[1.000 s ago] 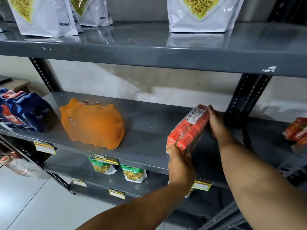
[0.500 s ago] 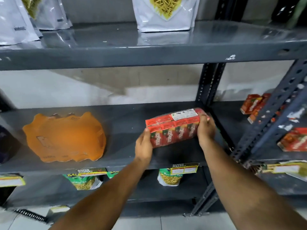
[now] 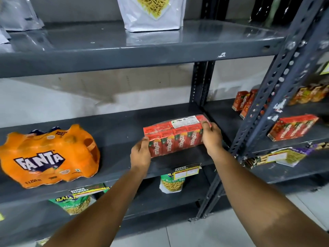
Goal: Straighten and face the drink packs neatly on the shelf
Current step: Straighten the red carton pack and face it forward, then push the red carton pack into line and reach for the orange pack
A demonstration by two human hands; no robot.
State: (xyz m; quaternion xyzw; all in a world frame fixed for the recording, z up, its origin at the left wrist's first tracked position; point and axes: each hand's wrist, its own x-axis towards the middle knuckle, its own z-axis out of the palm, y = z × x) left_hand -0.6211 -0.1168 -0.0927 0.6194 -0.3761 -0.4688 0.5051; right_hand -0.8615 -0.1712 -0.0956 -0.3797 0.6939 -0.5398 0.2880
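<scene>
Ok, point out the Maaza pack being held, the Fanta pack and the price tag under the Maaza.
Maaza pack (image 3: 175, 139): head view, front face.
Fanta pack (image 3: 48, 155): head view, front wrap.
price tag (image 3: 187, 172): head view, label middle.

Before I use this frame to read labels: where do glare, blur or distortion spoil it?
Head view: glare on the glossy top shelf mirrors the white snack pouch; wide-angle bends the right upright; top-left bags are blurred; the Maaza pack between left hand and right hand reads sharp.

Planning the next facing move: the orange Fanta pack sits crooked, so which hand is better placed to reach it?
Left. The left hand holds the red Maaza pack's near end, on the side toward the Fanta pack; the right hand is at the far end.
</scene>
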